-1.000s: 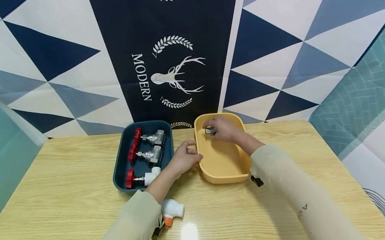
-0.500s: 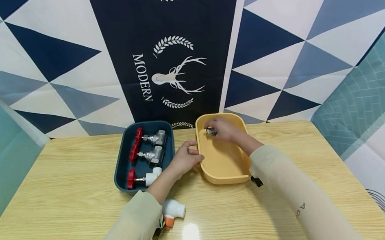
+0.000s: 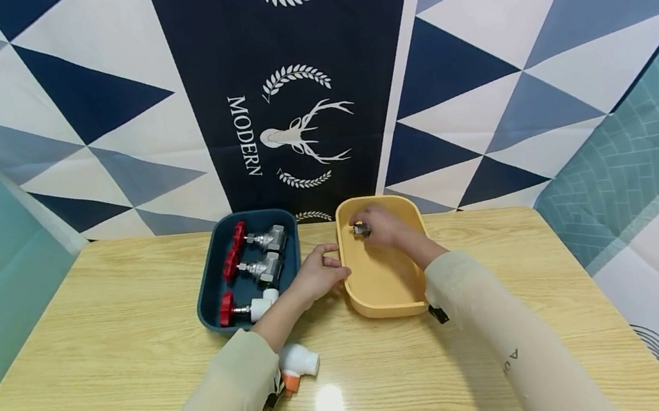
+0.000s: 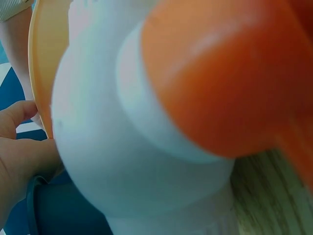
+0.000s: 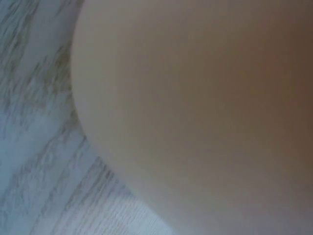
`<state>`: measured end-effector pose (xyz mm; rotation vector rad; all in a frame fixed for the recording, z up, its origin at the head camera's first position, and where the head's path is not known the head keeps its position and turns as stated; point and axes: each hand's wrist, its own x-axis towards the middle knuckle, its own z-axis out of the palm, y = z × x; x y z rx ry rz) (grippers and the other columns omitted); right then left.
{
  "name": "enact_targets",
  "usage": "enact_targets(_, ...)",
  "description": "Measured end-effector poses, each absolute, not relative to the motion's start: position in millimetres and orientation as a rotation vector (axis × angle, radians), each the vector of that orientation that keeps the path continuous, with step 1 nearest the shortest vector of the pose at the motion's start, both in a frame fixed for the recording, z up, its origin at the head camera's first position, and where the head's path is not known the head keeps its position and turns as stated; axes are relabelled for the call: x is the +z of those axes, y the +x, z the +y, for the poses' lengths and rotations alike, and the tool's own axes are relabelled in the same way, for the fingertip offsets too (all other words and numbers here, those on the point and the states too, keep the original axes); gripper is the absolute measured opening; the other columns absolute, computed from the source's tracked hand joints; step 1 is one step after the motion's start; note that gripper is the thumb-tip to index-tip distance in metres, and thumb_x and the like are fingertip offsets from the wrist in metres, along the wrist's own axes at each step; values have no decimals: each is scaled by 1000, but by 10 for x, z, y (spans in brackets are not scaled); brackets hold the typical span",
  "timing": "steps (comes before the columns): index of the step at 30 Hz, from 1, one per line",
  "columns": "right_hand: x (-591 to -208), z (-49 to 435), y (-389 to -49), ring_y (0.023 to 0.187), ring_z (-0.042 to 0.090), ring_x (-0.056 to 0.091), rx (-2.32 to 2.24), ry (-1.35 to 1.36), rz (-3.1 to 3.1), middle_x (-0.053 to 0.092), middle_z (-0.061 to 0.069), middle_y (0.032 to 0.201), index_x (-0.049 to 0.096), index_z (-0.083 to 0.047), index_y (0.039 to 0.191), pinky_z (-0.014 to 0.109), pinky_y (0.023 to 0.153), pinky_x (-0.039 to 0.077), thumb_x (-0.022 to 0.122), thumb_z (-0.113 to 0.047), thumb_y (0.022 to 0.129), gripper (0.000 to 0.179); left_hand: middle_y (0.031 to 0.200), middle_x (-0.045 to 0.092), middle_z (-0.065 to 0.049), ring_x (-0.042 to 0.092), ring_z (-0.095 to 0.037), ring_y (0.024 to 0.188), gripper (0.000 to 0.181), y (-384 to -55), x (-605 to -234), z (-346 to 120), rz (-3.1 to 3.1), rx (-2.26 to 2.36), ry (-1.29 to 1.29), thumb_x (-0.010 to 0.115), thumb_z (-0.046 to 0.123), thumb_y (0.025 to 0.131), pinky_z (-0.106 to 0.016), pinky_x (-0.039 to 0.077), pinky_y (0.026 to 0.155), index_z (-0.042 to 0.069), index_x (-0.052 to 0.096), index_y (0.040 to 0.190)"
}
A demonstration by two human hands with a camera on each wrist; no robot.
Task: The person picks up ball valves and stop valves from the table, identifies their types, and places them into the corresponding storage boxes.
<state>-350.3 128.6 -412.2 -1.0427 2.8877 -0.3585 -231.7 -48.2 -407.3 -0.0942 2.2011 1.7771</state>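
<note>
Inside the far left part of the yellow tray (image 3: 386, 275), my right hand (image 3: 379, 223) pinches a small silver metal fitting (image 3: 362, 230). Its far side is hidden by the fingers. My left hand (image 3: 321, 273) touches the outside of the tray's left wall, thumb at the rim and a finger farther along. The left wrist view shows these fingertips against the tray's edge (image 4: 33, 63). Under my left wrist lies a white plastic fitting (image 3: 299, 361) with an orange part (image 3: 292, 382), large in the left wrist view. A blurred tan surface (image 5: 195, 112) fills most of the right wrist view.
Left of the yellow tray stands a dark blue tray (image 3: 206, 286). It holds two metal valves (image 3: 265, 267) with red handles, plus a white valve (image 3: 261, 306) with a red handle, partly behind my left arm. A patterned backdrop (image 3: 291, 21) rises behind the wooden table (image 3: 103, 349).
The metal fitting has turned slightly in my right fingers and sits a little nearer me. My left hand stays at the tray's wall. The whole head view has shifted very slightly.
</note>
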Motion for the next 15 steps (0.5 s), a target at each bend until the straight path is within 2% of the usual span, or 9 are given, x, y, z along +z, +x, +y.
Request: enact_targets(15, -4157, 1275, -3495, 108, 35, 50, -383, -1016, 2885, 61, 17, 112, 62, -3, 115, 44, 97, 40, 65, 2, 69, 46, 102, 56, -11, 58, -18, 77, 53, -2328, -4095, -478, 2207, 1780, -98, 64, 8, 86, -34, 52, 74, 10, 43, 135)
